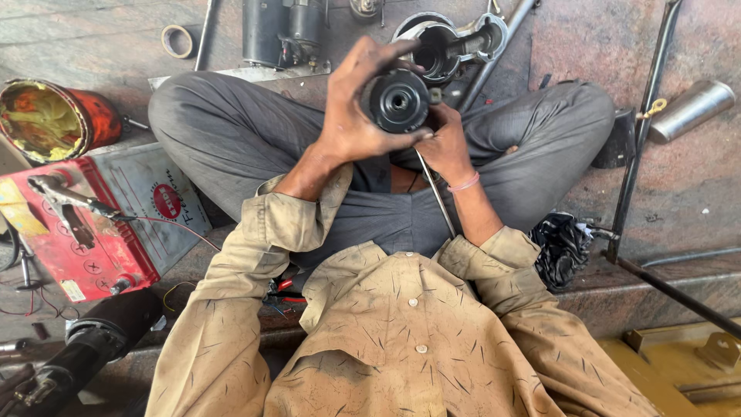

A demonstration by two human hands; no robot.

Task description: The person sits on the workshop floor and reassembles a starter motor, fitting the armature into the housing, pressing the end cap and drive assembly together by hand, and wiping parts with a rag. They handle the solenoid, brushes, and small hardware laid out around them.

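I sit cross-legged on a stone floor, in grey trousers and a tan shirt. My left hand (351, 104) wraps around a round black metal motor part (398, 101) with a hole at its centre, thumb and fingers spread over its rim. Beneath and behind that part, my right hand (448, 143) grips it from the right side. A thin metal rod (438, 197) runs down from under the hands across my lap.
A red battery (77, 232) with clamps lies at the left, beside a red tin (50, 120). A metal housing (448, 42) and a dark motor (282, 31) lie ahead. A steel cylinder (691, 108), black bars and a black rag (563, 247) sit at the right.
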